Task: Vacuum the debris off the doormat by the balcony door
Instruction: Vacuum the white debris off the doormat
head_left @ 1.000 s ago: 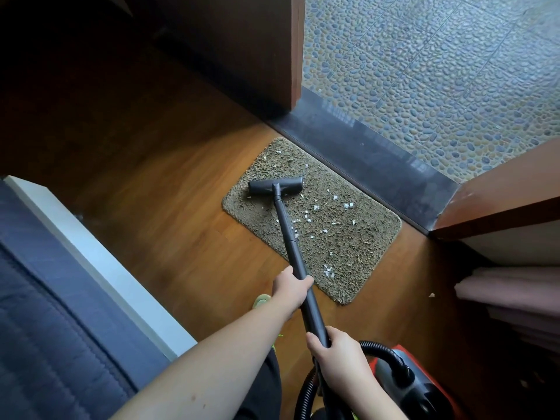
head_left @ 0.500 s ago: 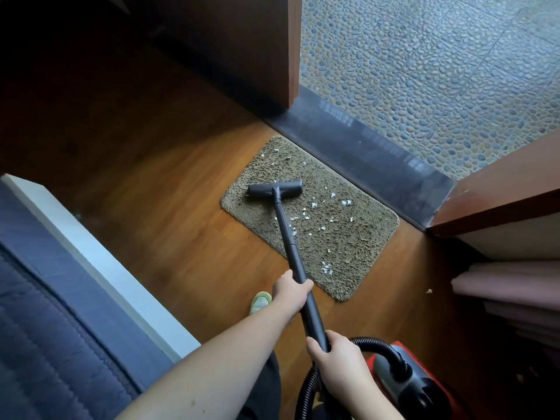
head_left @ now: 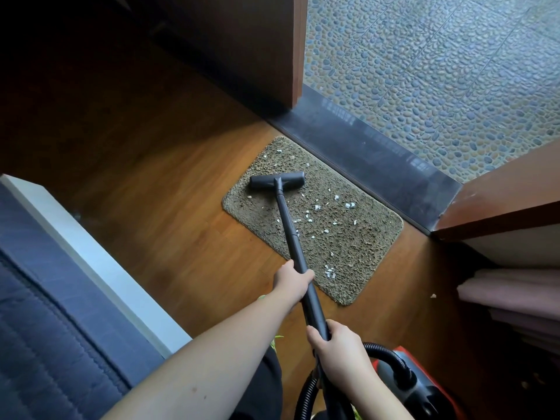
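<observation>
Since a second ago the floor nozzle (head_left: pixel 276 180) has slid a little toward the far left end of the doormat (head_left: pixel 348 237), and both hands have kept their places on the black wand (head_left: pixel 291 234). The left hand (head_left: pixel 291 278) grips the wand about midway, fingers wrapped round it; the right hand (head_left: pixel 339 347) grips it lower, near the hose (head_left: pixel 391 356), fingers likewise curled tight on the tube.

The doormat lies on the wooden floor (head_left: pixel 169 237), its long far edge just beside the dark threshold (head_left: pixel 378 159) of the balcony door. White debris (head_left: pixel 328 272) is scattered over the middle and right part of the mat, with a few flecks beyond the nozzle near the far corner. One stray bit (head_left: pixel 433 296) lies off the mat on the floor to the right.

Bare floor runs left of the mat and in front of it. On the right a wooden door leaf (head_left: pixel 509 213) juts in close to the mat's right end, with folded pinkish fabric (head_left: pixel 512 289) below it (possibly curtains; the corner is dim). A second wooden panel (head_left: pixel 272 50) stands at the far left of the opening. A blue mattress (head_left: pixel 45 328) on a white frame fills the left side, well apart from the mat. The red vacuum body (head_left: pixel 424 386) sits by the right arm, and pebbled balcony paving (head_left: pixel 439 71) lies past the threshold.
</observation>
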Available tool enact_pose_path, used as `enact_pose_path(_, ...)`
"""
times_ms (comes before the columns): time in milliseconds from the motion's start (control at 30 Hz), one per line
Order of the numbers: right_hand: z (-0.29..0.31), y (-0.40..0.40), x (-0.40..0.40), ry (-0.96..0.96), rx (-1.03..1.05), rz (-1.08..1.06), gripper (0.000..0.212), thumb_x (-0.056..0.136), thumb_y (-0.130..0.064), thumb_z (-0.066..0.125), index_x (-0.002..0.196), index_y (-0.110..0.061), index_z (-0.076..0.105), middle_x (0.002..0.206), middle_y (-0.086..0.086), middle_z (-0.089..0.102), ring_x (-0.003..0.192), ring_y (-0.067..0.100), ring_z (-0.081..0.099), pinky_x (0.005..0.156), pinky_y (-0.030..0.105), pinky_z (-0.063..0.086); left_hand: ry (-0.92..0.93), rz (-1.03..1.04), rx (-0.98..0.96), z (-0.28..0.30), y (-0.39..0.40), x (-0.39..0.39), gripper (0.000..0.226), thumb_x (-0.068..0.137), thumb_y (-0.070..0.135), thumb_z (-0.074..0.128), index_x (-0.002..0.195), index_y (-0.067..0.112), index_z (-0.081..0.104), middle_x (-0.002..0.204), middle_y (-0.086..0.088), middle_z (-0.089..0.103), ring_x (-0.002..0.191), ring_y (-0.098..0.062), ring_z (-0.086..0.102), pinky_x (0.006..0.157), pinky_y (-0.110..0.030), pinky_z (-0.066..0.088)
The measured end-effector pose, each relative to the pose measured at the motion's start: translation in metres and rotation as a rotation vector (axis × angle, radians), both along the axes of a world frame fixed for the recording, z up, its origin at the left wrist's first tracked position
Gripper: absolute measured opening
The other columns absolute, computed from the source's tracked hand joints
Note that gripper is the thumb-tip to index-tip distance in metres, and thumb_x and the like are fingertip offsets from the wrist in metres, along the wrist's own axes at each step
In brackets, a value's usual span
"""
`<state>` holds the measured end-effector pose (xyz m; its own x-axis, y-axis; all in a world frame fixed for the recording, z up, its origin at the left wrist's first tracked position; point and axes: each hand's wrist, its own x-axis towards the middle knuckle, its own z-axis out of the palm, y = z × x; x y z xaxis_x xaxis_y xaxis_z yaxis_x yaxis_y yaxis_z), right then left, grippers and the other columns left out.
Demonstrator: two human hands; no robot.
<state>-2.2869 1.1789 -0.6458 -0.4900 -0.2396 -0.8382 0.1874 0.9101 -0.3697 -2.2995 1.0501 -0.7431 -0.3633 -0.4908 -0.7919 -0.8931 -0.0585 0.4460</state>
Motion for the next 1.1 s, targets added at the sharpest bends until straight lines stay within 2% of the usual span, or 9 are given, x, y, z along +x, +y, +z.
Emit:
enact_pose_path(67,-0.001,-0.004,-0.003,0.000,0.005,0.000,0.031,0.090,-0.047,0.050,0.081,-0.018,0.055,0.078,0.000,0.067,0.068,0.016,0.063,0.062,0.028,0.048,0.011,-0.006,-0.005,-0.002,-0.004,-0.004,0.019,0.085,0.030,0.063,0.099,0.019,0.056,0.098,-0.003,0.061,0.092,-0.026,0.060,0.083,-0.035,0.053)
enact_pose_path(167,-0.002,-0.010,-0.010,0.006,-0.003,0.007,0.031,0.091,-0.045,0.050,0.084,-0.016,0.056,0.077,0.000,0.067,0.057,0.011,0.061,0.049,0.019,0.041,0.020,-0.012,-0.018,-0.005,-0.011,-0.010,0.029,0.087,0.029,0.063,0.112,0.017,0.058,0.097,0.000,0.056,0.087,-0.022,0.054,0.074,-0.027,0.044)
enact_pose_path(233,-0.002,-0.015,-0.015,0.003,-0.014,-0.007,0.029,0.092,-0.043,0.051,0.083,-0.016,0.056,0.075,0.001,0.067,0.049,0.009,0.061,0.042,0.014,0.039,0.025,-0.007,-0.023,-0.007,-0.016,-0.014,0.032,0.087,0.030,0.063,0.115,0.015,0.059,0.097,-0.001,0.057,0.086,-0.022,0.054,0.073,-0.026,0.042)
enact_pose_path(433,-0.002,-0.024,-0.028,-0.031,-0.040,-0.054,0.029,0.092,-0.040,0.052,0.083,-0.012,0.055,0.074,0.006,0.067,0.049,0.020,0.067,0.045,0.026,0.053,0.047,0.008,-0.009,-0.013,-0.024,-0.028,0.020,0.083,0.030,0.064,0.096,0.015,0.059,0.093,-0.005,0.064,0.083,-0.024,0.058,0.069,-0.028,0.046)
enact_pose_path(567,-0.001,-0.029,-0.037,-0.040,-0.043,-0.078,0.030,0.091,-0.039,0.053,0.083,-0.011,0.056,0.075,0.008,0.067,0.051,0.023,0.068,0.049,0.032,0.056,0.050,0.013,-0.012,-0.014,-0.028,-0.037,0.022,0.081,0.030,0.064,0.095,0.014,0.062,0.091,-0.006,0.066,0.079,-0.023,0.059,0.064,-0.027,0.045)
enact_pose_path(700,-0.002,-0.035,-0.045,-0.058,-0.047,-0.105,0.030,0.092,-0.038,0.052,0.085,-0.009,0.056,0.077,0.010,0.067,0.050,0.024,0.067,0.043,0.029,0.053,0.060,0.003,-0.014,-0.018,-0.034,-0.045,0.021,0.082,0.029,0.063,0.096,0.013,0.062,0.091,-0.006,0.065,0.079,-0.023,0.058,0.064,-0.027,0.044)
enact_pose_path(900,-0.004,-0.041,-0.054,-0.043,-0.046,-0.097,0.030,0.091,-0.040,0.053,0.086,-0.011,0.057,0.077,0.008,0.068,0.051,0.023,0.068,0.049,0.034,0.057,0.076,0.006,-0.014,-0.022,-0.041,-0.054,0.022,0.084,0.028,0.062,0.099,0.013,0.061,0.091,-0.005,0.064,0.077,-0.021,0.057,0.059,-0.025,0.042)
enact_pose_path(1000,-0.004,-0.044,-0.056,-0.059,-0.060,-0.112,0.028,0.091,-0.038,0.053,0.087,-0.010,0.056,0.076,0.009,0.067,0.050,0.025,0.068,0.046,0.034,0.056,0.081,0.004,-0.010,-0.024,-0.044,-0.056,0.022,0.085,0.028,0.062,0.101,0.013,0.061,0.088,-0.003,0.062,0.076,-0.020,0.057,0.055,-0.023,0.041)
enact_pose_path(1100,-0.002,-0.047,-0.058,-0.074,-0.077,-0.145,0.028,0.092,-0.035,0.054,0.087,-0.008,0.055,0.075,0.011,0.066,0.048,0.026,0.067,0.042,0.034,0.055,0.092,0.020,0.003,-0.026,-0.046,-0.058,0.024,0.084,0.028,0.063,0.102,0.012,0.061,0.089,-0.005,0.064,0.080,-0.022,0.061,0.059,-0.025,0.047)
